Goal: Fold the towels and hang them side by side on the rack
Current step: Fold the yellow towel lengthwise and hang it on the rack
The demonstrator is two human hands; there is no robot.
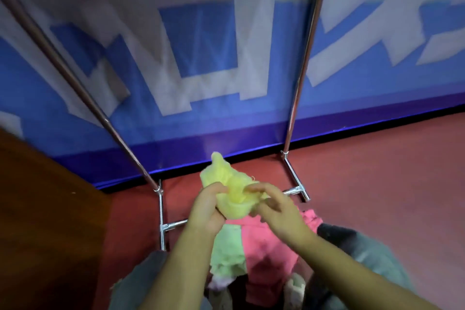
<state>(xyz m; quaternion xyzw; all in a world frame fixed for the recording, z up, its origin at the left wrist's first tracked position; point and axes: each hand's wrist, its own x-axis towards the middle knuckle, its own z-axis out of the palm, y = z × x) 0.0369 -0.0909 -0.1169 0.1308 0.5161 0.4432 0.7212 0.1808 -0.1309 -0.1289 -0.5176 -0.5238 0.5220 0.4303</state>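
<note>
At the far left we see a brown desk (42, 209) edge, then the metal rack (161, 209) standing on the red floor (377, 184). Our left hand (206, 211) has its grip closed on a crumpled yellow towel (229, 184) held in front of the rack's base; our right hand (279, 211) pinches the towel's right side. Near us, below the hands, lie a green towel (226, 249) and a pink towel (266, 241), touching.

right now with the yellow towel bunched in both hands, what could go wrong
The yellow towel is crumpled between the left hand and right hand, so a fold may come out uneven. The green towel and pink towel lie in the lap, where they could slide to the floor. The rack bar is out of view.
</note>
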